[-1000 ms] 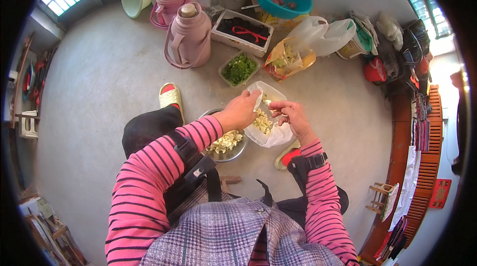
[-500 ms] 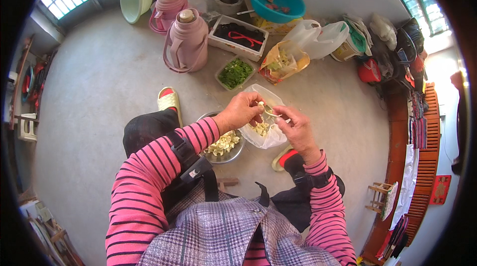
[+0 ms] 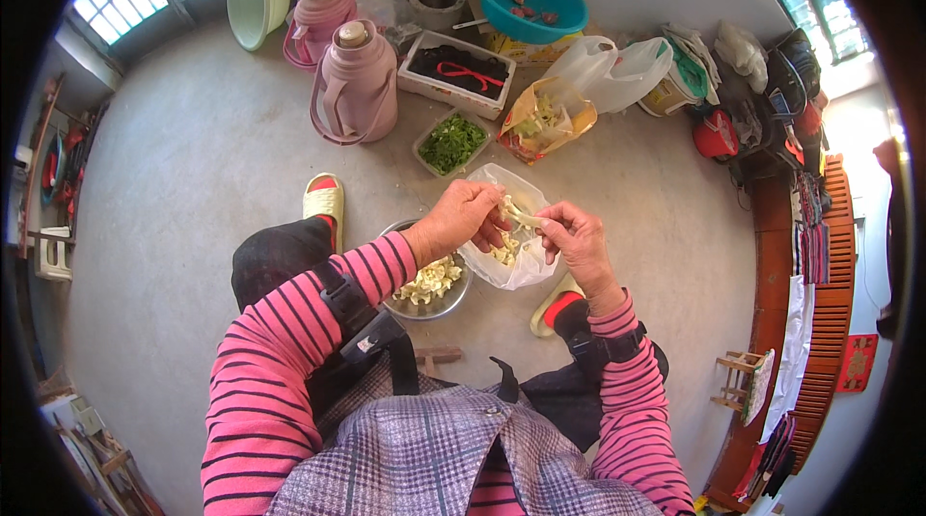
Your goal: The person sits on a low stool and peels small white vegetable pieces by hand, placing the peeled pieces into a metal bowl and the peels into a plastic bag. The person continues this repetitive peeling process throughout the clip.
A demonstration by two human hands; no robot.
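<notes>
Hands meet at frame centre over the clear plastic bag (image 3: 511,256) of pale vegetable pieces. Left hand (image 3: 461,219) and right hand (image 3: 571,234) each pinch, fingers closed, one end of a pale yellow-white vegetable strip (image 3: 516,217). Advised: keep the strip above the bag so scraps fall inside; drop cleaned pieces into the round metal bowl (image 3: 429,286), lower left of the bag.
</notes>
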